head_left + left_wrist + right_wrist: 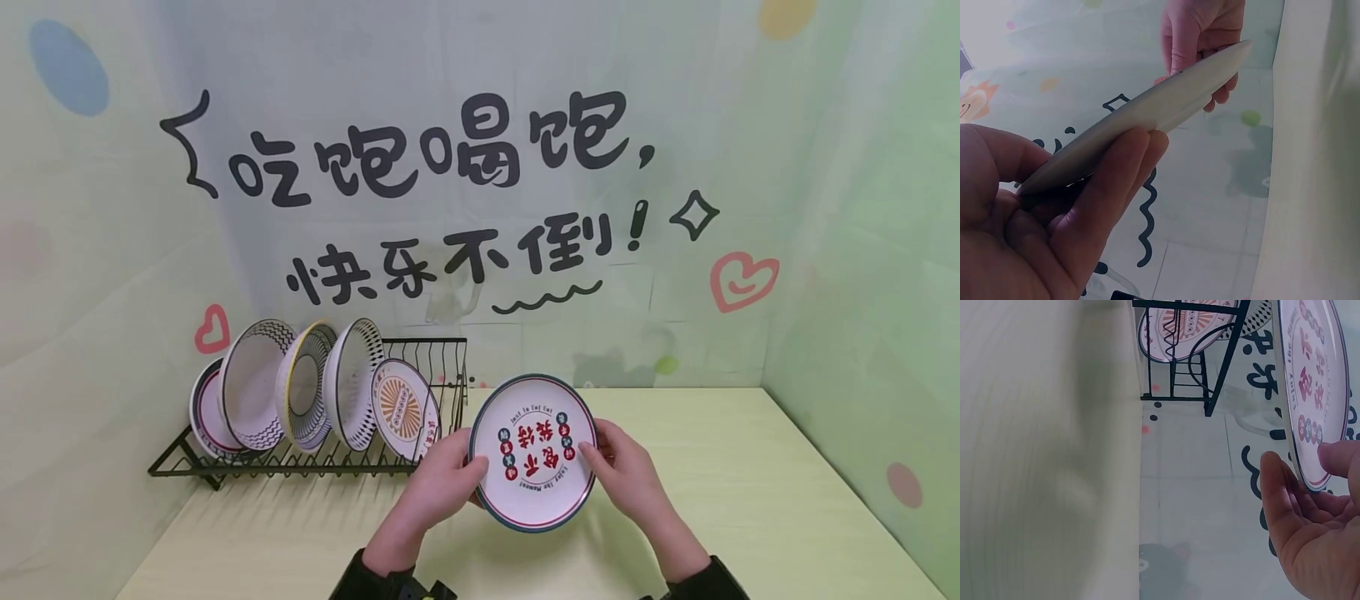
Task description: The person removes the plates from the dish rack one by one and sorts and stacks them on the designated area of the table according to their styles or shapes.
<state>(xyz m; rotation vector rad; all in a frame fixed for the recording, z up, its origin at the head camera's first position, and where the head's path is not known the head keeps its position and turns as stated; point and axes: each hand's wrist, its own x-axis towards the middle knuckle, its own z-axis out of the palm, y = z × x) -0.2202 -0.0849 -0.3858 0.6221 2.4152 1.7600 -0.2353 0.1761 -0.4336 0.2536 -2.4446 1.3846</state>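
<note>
A white plate [536,500] with a dark green rim, a red line and red printed characters is held above the table, its printed face towards the head camera. My left hand [444,475] grips its left edge, thumb on the face. In the left wrist view, the fingers [1116,169] lie against the pale underside. On the opposite edge my right hand [624,467] pinches the plate between thumb and fingers. The right wrist view shows that thumb [1338,456] on the printed face. From the head view, most of the fingers behind the plate are hidden.
A black wire dish rack [322,469] stands at the back left. Several bowls, including a yellow-rimmed bowl [307,383], lean in it, with an orange-patterned plate [405,408] at their right. Behind the pale wooden table [750,483] hangs a printed cloth wall [525,50].
</note>
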